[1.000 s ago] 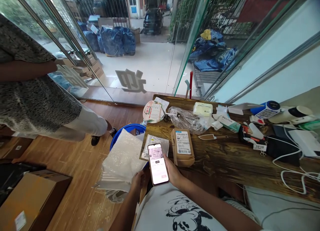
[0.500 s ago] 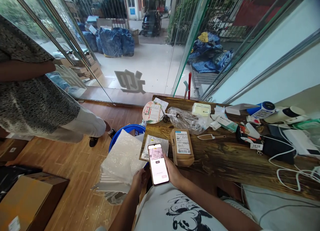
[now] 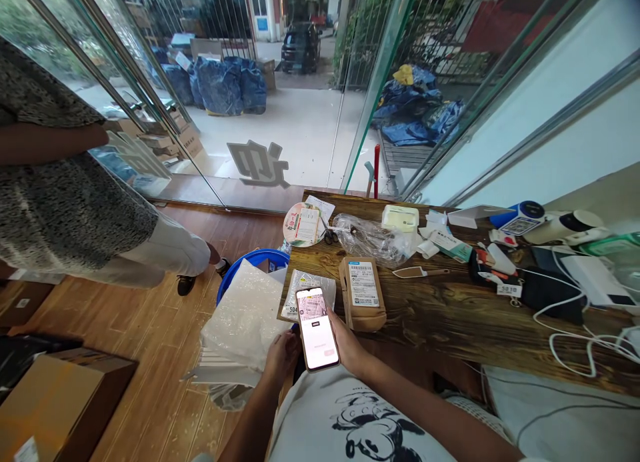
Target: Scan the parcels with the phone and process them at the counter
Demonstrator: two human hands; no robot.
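A lit smartphone point(image 3: 318, 345) is held upright in my right hand point(image 3: 346, 345), with a parcel label on the upper part of its screen. Just beyond the phone lies a white plastic mailer point(image 3: 311, 285) with a printed label, on the table's left corner. A brown cardboard parcel point(image 3: 363, 294) with a white label stands to the right of the phone. My left hand point(image 3: 280, 355) is low beside the table corner, fingers curled in; whether anything is inside them is hidden. Close to it, a large white package point(image 3: 245, 315) rests over a blue bin point(image 3: 257, 254).
On the wooden table point(image 3: 425, 315) lie a knife point(image 3: 421, 272), clear plastic wrap point(image 3: 373, 239), a round lid point(image 3: 301, 225), a white tub point(image 3: 400, 218) and white cables point(image 3: 565, 355). A person point(image 3: 75, 189) stands at the left. A large carton point(image 3: 60, 409) sits on the floor.
My left hand has risen slightly near the table corner. The view has shifted a little; the phone stays in my right hand over the mailer.
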